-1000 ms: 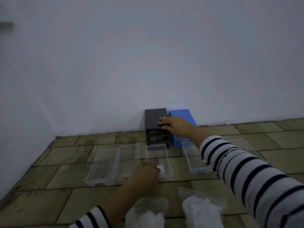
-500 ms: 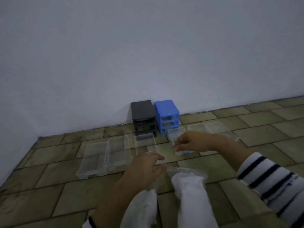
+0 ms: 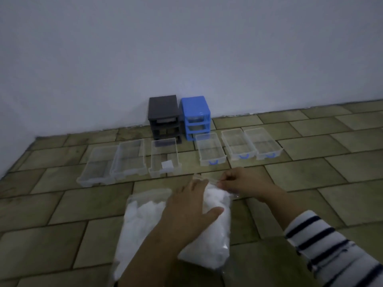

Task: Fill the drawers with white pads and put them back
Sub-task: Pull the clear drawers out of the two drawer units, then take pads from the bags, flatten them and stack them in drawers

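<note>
Two clear plastic bags of white pads lie on the tiled floor in front of me, a left bag (image 3: 141, 220) and a right bag (image 3: 215, 230). My left hand (image 3: 186, 208) rests on the right bag with its fingers reaching toward the bag's mouth. My right hand (image 3: 244, 183) pinches the top edge of that bag. Several clear drawers lie in a row beyond; the third from the left (image 3: 164, 160) holds one white pad (image 3: 167, 164). A black drawer cabinet (image 3: 164, 119) and a blue drawer cabinet (image 3: 195, 117) stand against the wall.
The three right drawers (image 3: 238, 147) have blue handles. The left drawers (image 3: 116, 160) sit close together. A white wall runs behind the cabinets, with a corner at the far left. Bare tiled floor (image 3: 331, 183) lies to the right.
My right hand came back from the black cabinet's top and took hold of the right bag's top edge. My left hand left the drawer with the pad and moved onto the bag.
</note>
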